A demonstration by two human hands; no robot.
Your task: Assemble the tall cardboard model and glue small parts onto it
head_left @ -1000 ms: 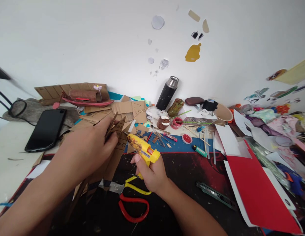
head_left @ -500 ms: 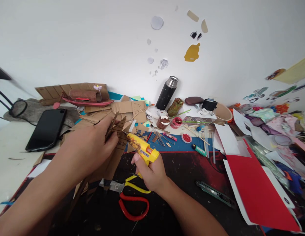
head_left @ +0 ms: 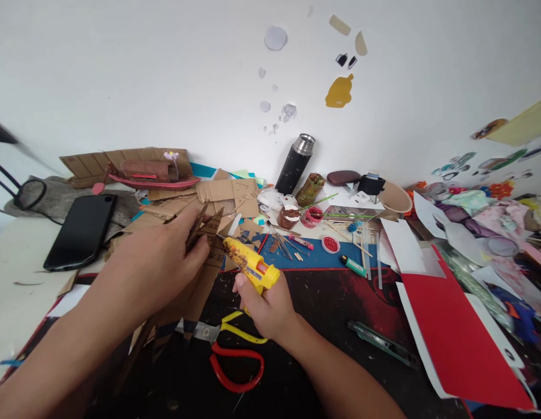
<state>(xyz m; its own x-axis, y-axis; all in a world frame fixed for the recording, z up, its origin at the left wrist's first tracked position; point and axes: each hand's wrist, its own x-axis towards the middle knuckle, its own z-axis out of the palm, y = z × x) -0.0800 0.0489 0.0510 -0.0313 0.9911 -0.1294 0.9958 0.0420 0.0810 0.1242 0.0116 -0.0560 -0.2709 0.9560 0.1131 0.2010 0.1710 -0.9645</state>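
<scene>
My left hand (head_left: 166,250) is closed around a folded cardboard piece (head_left: 205,276) with pointed ends and printed characters; much of it hides behind the hand and forearm. In my right hand (head_left: 270,308) is a yellow glue gun (head_left: 248,262), gripped by its handle. Its nozzle points up and left at the cardboard's edge; whether they touch I cannot tell. Just below lie scissors (head_left: 238,366) with one red and one yellow handle, their blades partly under the cardboard.
Behind stand a red model boat (head_left: 152,177), a black thermos (head_left: 295,164), paint jars (head_left: 289,216) and cardboard scraps (head_left: 231,189). A phone (head_left: 81,231) lies left. Rightward are a utility knife (head_left: 381,342), a glue stick or marker (head_left: 353,266) and a red sheet (head_left: 462,337).
Both hands keep nearly the same pose. The glue gun has shifted very slightly left against the cardboard, and the whole view has moved a little.
</scene>
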